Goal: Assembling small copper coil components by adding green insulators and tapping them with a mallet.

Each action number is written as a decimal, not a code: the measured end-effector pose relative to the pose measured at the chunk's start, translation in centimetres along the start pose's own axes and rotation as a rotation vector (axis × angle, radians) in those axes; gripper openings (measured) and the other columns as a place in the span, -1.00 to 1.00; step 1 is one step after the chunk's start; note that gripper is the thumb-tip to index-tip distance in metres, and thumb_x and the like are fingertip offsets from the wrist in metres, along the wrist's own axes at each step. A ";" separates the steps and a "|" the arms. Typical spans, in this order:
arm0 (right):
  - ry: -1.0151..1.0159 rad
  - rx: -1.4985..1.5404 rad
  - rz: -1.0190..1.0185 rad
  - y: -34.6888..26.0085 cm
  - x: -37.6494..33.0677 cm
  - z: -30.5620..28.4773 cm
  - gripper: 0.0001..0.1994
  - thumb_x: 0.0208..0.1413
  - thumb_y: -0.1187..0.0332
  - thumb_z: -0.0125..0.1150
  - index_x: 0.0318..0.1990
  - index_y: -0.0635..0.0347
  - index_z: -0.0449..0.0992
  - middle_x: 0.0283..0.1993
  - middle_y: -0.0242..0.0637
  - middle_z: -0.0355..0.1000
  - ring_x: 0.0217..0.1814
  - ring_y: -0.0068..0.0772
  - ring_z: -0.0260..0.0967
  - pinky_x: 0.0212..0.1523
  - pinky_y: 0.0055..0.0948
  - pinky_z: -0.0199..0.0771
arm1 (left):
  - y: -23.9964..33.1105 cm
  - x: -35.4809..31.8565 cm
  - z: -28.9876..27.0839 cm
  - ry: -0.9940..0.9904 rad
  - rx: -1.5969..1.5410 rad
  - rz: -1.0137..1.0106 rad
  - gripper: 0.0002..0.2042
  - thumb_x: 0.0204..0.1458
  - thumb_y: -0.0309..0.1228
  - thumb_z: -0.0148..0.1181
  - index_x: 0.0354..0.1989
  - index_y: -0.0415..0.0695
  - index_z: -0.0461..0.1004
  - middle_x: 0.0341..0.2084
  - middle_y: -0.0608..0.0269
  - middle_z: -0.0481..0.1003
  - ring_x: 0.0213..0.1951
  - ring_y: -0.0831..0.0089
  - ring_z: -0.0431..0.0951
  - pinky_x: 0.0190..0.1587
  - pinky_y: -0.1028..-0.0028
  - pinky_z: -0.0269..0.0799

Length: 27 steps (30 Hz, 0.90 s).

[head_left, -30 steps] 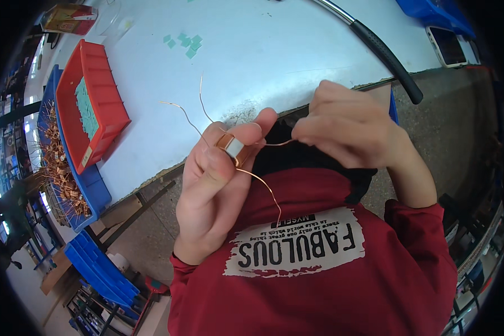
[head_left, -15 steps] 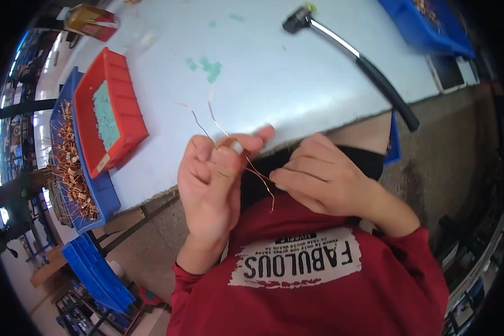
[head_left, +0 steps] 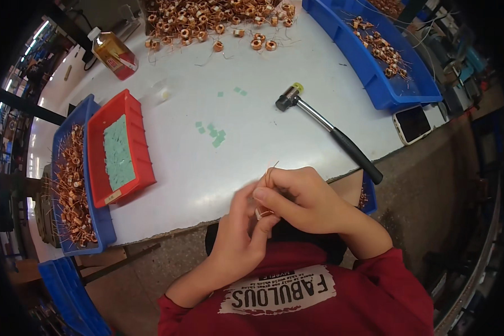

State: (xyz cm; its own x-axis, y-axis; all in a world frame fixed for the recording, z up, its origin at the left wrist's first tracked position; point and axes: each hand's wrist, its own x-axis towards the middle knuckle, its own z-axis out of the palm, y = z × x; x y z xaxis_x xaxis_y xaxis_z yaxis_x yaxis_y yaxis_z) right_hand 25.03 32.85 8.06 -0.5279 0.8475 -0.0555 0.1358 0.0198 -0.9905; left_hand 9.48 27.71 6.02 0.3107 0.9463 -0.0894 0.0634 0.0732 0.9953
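Both hands meet at the near edge of the surface (head_left: 274,73): the left hand (head_left: 236,235) and the right hand (head_left: 302,199) are closed together around a small copper coil (head_left: 261,213), which shows only as a glimpse between the fingertips, with a thin wire end (head_left: 271,171) sticking up above the right knuckles. The left fingers are blurred.

Just beyond the hands lies a hammer (head_left: 327,129) with a black grip, its head pointing away. Small green squares (head_left: 211,131) are scattered near it. To the left sits a red tray (head_left: 143,168) holding a stack of green sheets, beside a blue bin (head_left: 98,224) full of copper coils. A second blue bin (head_left: 369,73) stands far right, with a phone (head_left: 411,123) just beside it. Loose coils (head_left: 218,19) are heaped at the far edge, near a bottle (head_left: 113,53) of amber liquid.
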 end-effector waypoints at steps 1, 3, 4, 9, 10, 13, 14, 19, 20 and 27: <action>0.001 -0.003 -0.014 0.4 0.1 0.1 -0.85 0.11 0.45 -0.01 -0.49 0.25 0.39 -0.65 -0.43 0.27 -0.64 -0.64 0.13 -0.55 -0.70 0.15 | -0.3 -0.1 -0.1 -0.008 0.022 -0.031 -0.74 0.08 -0.61 -0.08 -0.04 -0.23 0.18 -0.46 0.17 0.44 -0.51 0.52 0.37 -0.47 0.61 0.26; 0.046 0.036 -0.014 1.0 0.3 0.5 -0.84 0.12 0.45 -0.02 -0.49 0.25 0.38 -0.65 -0.43 0.26 -0.64 -0.65 0.12 -0.56 -0.70 0.14 | -0.5 0.1 0.0 -0.002 0.008 -0.040 -0.78 0.09 -0.59 -0.09 -0.07 -0.23 0.21 -0.49 0.20 0.43 -0.53 0.54 0.35 -0.48 0.61 0.25; 0.097 0.077 -0.018 1.4 0.3 0.8 -0.83 0.12 0.44 -0.03 -0.50 0.24 0.38 -0.65 -0.44 0.24 -0.64 -0.65 0.10 -0.56 -0.70 0.13 | -0.7 0.2 0.1 -0.001 -0.002 -0.048 -0.82 0.11 -0.56 -0.09 -0.11 -0.24 0.25 -0.52 0.23 0.41 -0.55 0.55 0.33 -0.50 0.62 0.23; 0.209 0.100 -0.049 1.8 0.8 0.7 -0.81 0.13 0.42 -0.05 -0.51 0.22 0.36 -0.64 -0.45 0.23 -0.64 -0.66 0.06 -0.58 -0.69 0.09 | -1.0 0.0 0.0 0.004 -0.144 -0.121 -0.86 0.17 -0.45 -0.13 -0.21 -0.25 0.32 -0.62 0.32 0.31 -0.60 0.62 0.21 -0.55 0.68 0.12; 0.218 0.073 -0.062 1.9 1.0 0.4 -0.81 0.13 0.41 -0.06 -0.52 0.21 0.36 -0.63 -0.44 0.23 -0.63 -0.67 0.06 -0.58 -0.70 0.08 | -1.0 -0.1 -0.1 0.002 -0.204 -0.150 -0.84 0.18 -0.42 -0.14 -0.22 -0.26 0.32 -0.64 0.34 0.27 -0.61 0.64 0.18 -0.57 0.70 0.08; 0.536 -0.055 -0.325 3.1 3.0 -1.8 -0.78 0.15 0.36 -0.09 -0.53 0.16 0.35 -0.64 -0.49 0.20 -0.67 -0.71 -0.02 -0.65 -0.69 -0.04 | -1.9 -1.4 -0.4 -0.001 -0.308 -0.230 -0.81 0.20 -0.38 -0.15 -0.23 -0.26 0.32 -0.67 0.36 0.23 -0.63 0.66 0.12 -0.60 0.71 0.02; 0.620 0.202 -0.371 2.3 3.5 -5.2 -0.78 0.15 0.36 -0.09 -0.52 0.16 0.37 -0.64 -0.51 0.21 -0.69 -0.73 -0.04 -0.67 -0.70 -0.07 | -2.4 -2.1 -0.4 -0.023 -0.352 -0.273 -0.81 0.20 -0.38 -0.15 -0.23 -0.26 0.32 -0.67 0.37 0.22 -0.64 0.67 0.10 -0.62 0.71 0.00; 0.458 -0.305 -0.161 -1.0 8.8 -6.4 -0.81 0.08 0.28 0.08 -0.37 0.24 0.47 -0.59 -0.39 0.31 -0.60 -0.56 0.17 -0.54 -0.62 0.21 | -2.4 -3.2 -2.5 0.028 -0.525 -0.349 -0.81 0.21 -0.37 -0.15 -0.24 -0.25 0.33 -0.68 0.39 0.20 -0.66 0.67 0.07 -0.64 0.70 -0.02; 0.387 -0.573 -0.113 -0.2 10.5 -6.2 -0.80 0.06 0.29 0.10 -0.37 0.27 0.47 -0.54 -0.30 0.35 -0.54 -0.42 0.24 -0.44 -0.50 0.28 | -1.8 -3.1 -3.0 0.068 -0.568 -0.339 -0.81 0.21 -0.38 -0.15 -0.24 -0.24 0.34 -0.68 0.39 0.20 -0.66 0.67 0.07 -0.63 0.69 -0.02; 0.203 -1.042 0.159 2.6 16.4 -6.6 -0.82 -0.14 0.37 0.20 -0.45 0.35 0.50 -0.42 0.01 0.46 -0.34 -0.01 0.41 -0.28 -0.16 0.42 | 0.0 -1.7 -2.8 0.149 -0.611 -0.267 -0.81 0.20 -0.38 -0.14 -0.24 -0.25 0.34 -0.68 0.37 0.20 -0.66 0.68 0.06 -0.63 0.72 0.01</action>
State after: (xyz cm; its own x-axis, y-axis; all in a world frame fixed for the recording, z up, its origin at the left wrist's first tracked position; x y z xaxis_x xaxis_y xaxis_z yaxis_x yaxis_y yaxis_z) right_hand 22.19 50.30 5.40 -0.3048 0.9507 -0.0577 0.8897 0.2626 -0.3735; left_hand 6.30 26.98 6.24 0.2226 0.9010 -0.3723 -0.4402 0.4336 0.7862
